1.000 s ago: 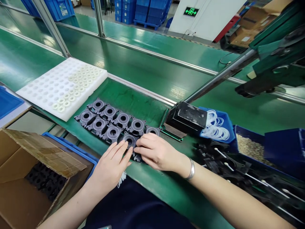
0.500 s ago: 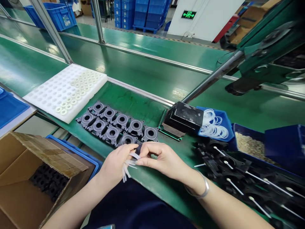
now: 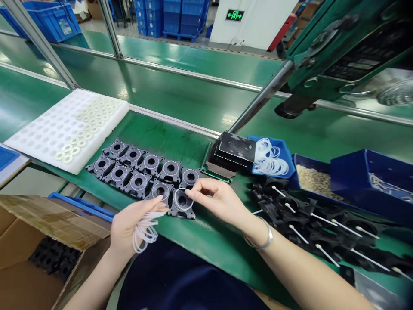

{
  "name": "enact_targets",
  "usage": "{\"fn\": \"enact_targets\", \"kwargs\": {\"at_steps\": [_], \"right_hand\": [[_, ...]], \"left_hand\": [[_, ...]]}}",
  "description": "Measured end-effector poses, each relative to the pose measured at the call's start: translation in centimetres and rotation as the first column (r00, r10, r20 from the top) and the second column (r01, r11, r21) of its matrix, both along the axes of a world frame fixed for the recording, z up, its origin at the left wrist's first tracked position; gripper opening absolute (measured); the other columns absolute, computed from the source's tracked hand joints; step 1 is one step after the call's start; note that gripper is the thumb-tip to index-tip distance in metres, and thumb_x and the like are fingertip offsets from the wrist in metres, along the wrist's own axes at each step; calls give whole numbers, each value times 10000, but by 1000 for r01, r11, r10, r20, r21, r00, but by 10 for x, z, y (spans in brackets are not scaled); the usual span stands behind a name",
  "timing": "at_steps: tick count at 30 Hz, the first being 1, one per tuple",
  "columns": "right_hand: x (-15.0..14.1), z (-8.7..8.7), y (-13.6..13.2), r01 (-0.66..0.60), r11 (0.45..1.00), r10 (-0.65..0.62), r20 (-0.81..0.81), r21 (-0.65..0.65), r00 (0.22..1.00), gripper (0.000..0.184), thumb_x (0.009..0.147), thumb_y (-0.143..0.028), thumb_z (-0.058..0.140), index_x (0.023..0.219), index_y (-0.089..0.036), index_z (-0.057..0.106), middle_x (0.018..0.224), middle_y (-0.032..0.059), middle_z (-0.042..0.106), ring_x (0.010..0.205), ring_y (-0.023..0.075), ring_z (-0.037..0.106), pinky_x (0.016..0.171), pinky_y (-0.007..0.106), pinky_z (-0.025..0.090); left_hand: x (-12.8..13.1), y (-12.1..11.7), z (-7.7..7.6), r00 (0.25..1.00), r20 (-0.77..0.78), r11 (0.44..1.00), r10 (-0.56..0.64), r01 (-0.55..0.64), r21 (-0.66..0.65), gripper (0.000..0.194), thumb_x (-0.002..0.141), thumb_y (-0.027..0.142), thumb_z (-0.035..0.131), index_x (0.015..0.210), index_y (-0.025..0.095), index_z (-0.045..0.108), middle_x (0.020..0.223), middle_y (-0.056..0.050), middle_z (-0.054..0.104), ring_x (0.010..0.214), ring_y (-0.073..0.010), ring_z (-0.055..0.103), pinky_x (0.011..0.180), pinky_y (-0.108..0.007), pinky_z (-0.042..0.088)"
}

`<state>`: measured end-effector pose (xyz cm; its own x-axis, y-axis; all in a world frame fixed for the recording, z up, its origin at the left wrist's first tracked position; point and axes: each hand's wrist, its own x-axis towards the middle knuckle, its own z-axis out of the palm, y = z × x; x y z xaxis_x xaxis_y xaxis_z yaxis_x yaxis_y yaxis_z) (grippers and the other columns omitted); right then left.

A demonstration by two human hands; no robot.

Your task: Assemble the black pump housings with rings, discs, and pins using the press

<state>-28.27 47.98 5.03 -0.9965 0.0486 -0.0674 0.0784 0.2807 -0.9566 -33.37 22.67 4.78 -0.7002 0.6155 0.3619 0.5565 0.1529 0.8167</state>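
Observation:
My left hand (image 3: 134, 221) is curled around a bunch of thin white rings (image 3: 146, 230), which dangle from its palm and fingers. Between the thumb and fingertips of my right hand (image 3: 214, 198) is the edge of a single white ring (image 3: 177, 202), held over the round opening of the nearest black housing (image 3: 183, 213). That housing ends the front one of two rows of black square housings (image 3: 138, 183), each with a round centre. My left fingertips are close to the housing beside it.
A white foam tray (image 3: 35, 133) with pale rings lies at left, above a cardboard box (image 3: 58, 219). At right are a black block (image 3: 237, 150), a blue bin (image 3: 274, 144) of white rings and black parts (image 3: 297, 219) with white sticks. A green machine arm (image 3: 309, 73) overhangs.
My hands have moved apart. The right one has brought a single ring over the nearest housing, while the left has drawn back leftward with the bunch. The view has shifted right.

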Motion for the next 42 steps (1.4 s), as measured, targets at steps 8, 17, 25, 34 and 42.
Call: {"fn": "enact_targets", "kwargs": {"at_steps": [8, 17, 25, 34, 42], "right_hand": [[1, -9, -7, 13, 917, 70, -194, 399, 979, 261, 945, -247, 612, 698, -169, 584, 668, -8, 566, 622, 115, 500, 600, 243, 351], [3, -10, -9, 52, 780, 145, -261, 623, 954, 210, 988, -261, 561, 804, -169, 602, 747, 33, 619, 699, 163, 555, 661, 284, 413], [5, -3, -1, -8, 523, 490, -294, 852, 821, 286, 1043, -176, 402, 1190, -117, 640, 953, 120, 620, 861, 226, 499, 735, 356, 416], [-2, 16, 29, -97, 247, 788, -141, 964, 600, 297, 1031, -132, 426, 855, -127, 665, 924, 108, 608, 827, 213, 464, 720, 354, 381], [16, 2, 19, -212, 550, 688, -294, 808, 664, 249, 1014, -160, 424, 983, -140, 670, 930, 100, 655, 842, 203, 535, 758, 358, 463]], "left_hand": [[-2, 3, -11, 886, -463, 994, -23, -29, -105, 370, 877, 30, 594, 1228, 113, 678, 1148, -144, 742, 1076, -219, 703, 959, -349, 586], [4, 20, -23, 704, -611, 900, -362, 92, -426, 437, 868, 32, 559, 1303, 7, 581, 1307, -204, 672, 1328, -309, 560, 1151, -508, 462], [4, 20, -19, 684, -600, 843, -416, 43, -536, 460, 901, 75, 543, 1359, 46, 566, 1415, -198, 600, 1392, -311, 497, 1153, -496, 456], [11, 25, -13, 692, -578, 804, -432, 6, -594, 445, 932, 112, 525, 1375, 79, 567, 1422, -191, 597, 1392, -324, 496, 1140, -510, 467], [16, 25, -19, 711, -594, 840, -376, -10, -543, 448, 936, 93, 504, 1382, 73, 548, 1424, -214, 588, 1381, -326, 510, 1117, -505, 492]]}}
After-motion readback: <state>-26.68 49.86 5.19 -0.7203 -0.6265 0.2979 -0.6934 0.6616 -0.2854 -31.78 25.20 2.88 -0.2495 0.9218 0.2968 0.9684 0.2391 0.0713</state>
